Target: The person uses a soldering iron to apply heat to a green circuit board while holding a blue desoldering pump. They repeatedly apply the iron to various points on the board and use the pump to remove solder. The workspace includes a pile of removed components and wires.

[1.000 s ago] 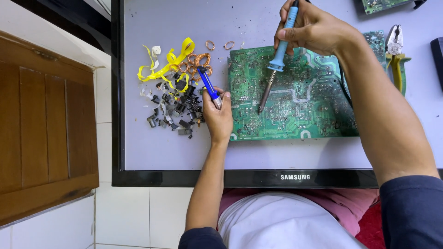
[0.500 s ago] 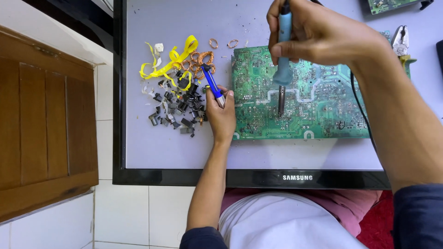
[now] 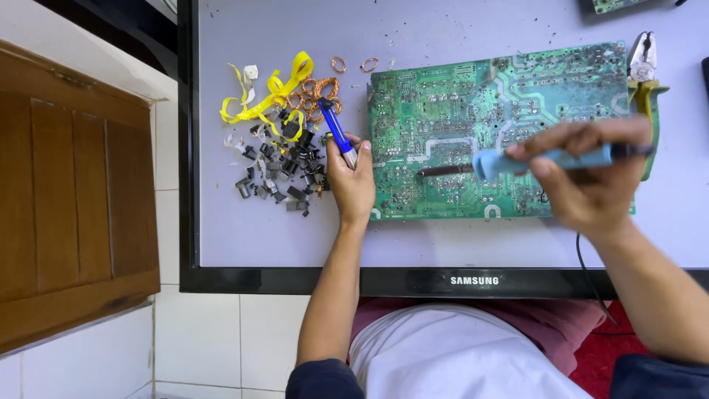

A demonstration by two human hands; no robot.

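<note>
Now swung from upright to level over the green circuit board (image 3: 473,118) in the closed right hand (image 3: 591,177), light-blue soldering iron (image 3: 517,161); blue-handled tool (image 3: 337,131) gripped in left hand (image 3: 353,181) at board's edge.

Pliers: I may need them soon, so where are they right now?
In the head view the pliers lie at the far right of the grey surface, against the green circuit board's right edge, just beyond the right hand.
</note>
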